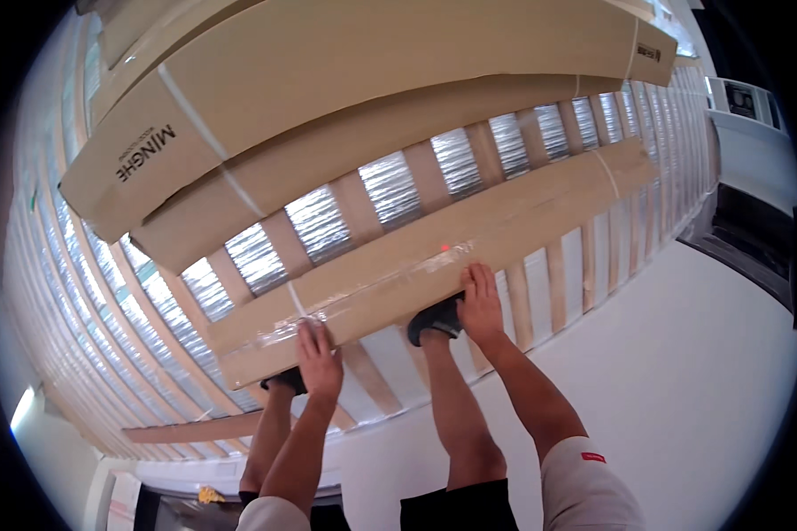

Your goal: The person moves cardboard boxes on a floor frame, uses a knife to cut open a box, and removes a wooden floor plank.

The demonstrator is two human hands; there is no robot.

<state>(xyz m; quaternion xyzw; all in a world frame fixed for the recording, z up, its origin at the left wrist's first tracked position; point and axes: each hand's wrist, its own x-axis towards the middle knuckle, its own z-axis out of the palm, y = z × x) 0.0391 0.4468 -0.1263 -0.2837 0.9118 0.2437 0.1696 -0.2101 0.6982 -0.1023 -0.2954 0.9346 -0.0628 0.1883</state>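
Note:
A long cardboard box point(540, 212) with clear tape and white straps lies across the middle of the view. My left hand point(321, 358) rests on its lower left edge beside a strap, fingers stretched onto the cardboard. Farther right, my right hand point(480, 305) lies on the same edge with fingers extended. Whether either thumb hooks under the edge is unclear. My feet in dark footwear point(434, 320) are just below the box, partly hidden by it and my hands.
Stacked long boxes point(345, 71) fill the top. Wooden battens point(478, 150) alternate with silver foil panels point(385, 190) beneath. A white wall point(646, 372) borders them at lower right, with a dark recess point(735, 243) at far right and an opening at the bottom left.

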